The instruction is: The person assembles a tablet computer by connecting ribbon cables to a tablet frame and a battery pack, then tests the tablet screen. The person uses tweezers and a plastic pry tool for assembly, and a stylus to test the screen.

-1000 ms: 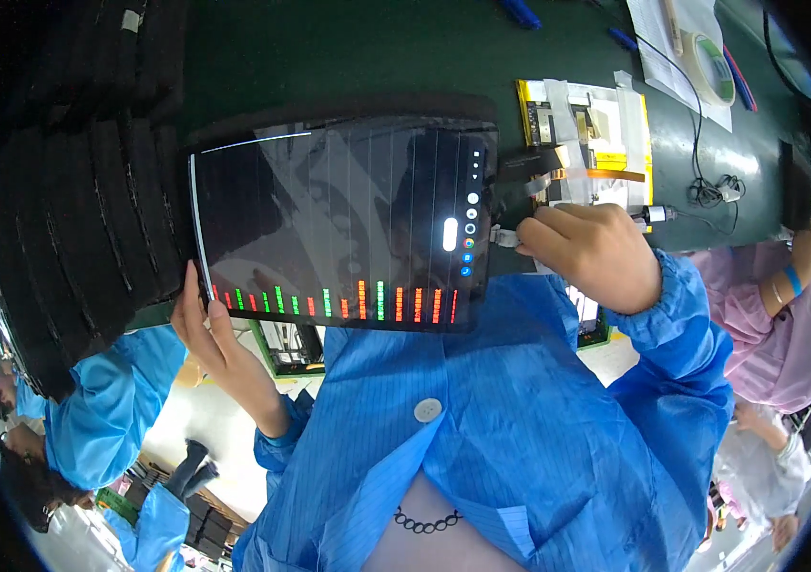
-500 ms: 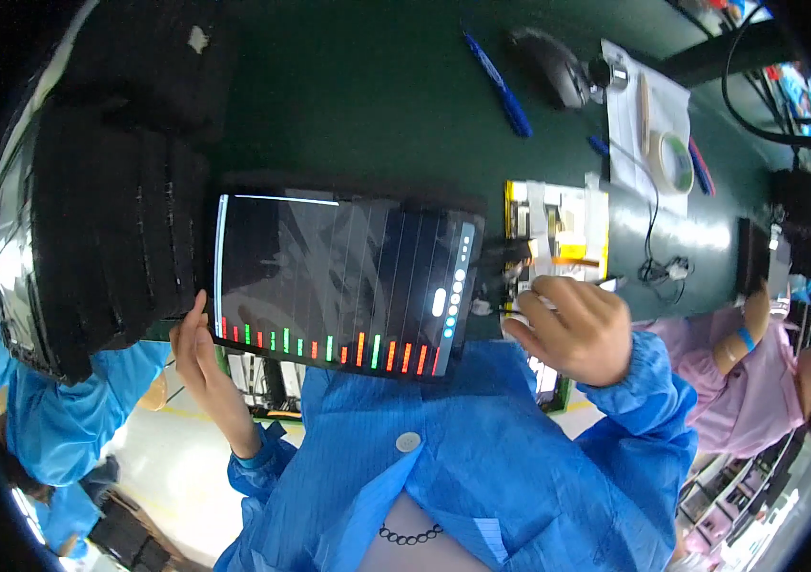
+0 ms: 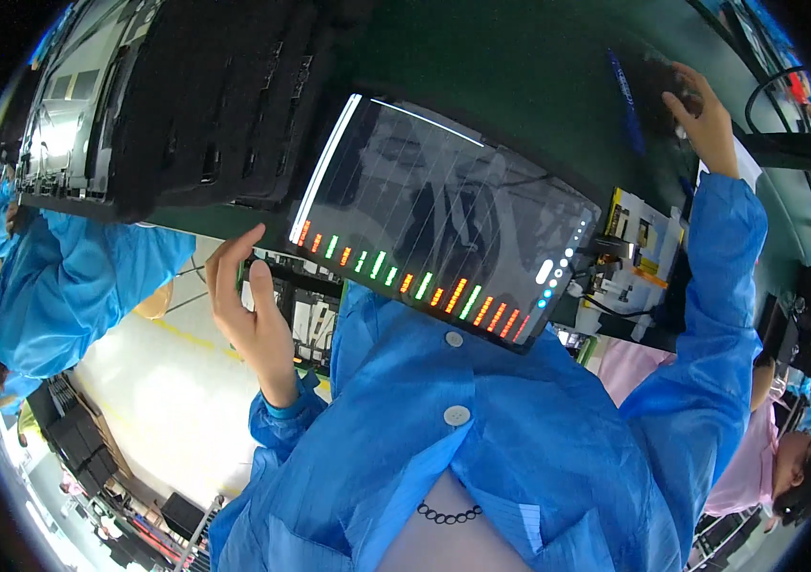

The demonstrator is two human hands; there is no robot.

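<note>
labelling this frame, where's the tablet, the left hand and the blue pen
tablet (image 3: 443, 214): head view, middle of its dark screen
left hand (image 3: 251, 319): head view, middle of the hand, at the tablet's lower left edge
blue pen (image 3: 623, 95): head view, mid barrel, on the green table

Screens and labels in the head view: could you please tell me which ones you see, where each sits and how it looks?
Tablet screen: centre, on the green table; dark rectangle, row of green, orange and red bars along its near edge, left hand at its corner.
Yellow-and-white fixture: right of the screen, cabled.
Blue pen: far right, near the right hand.
</note>
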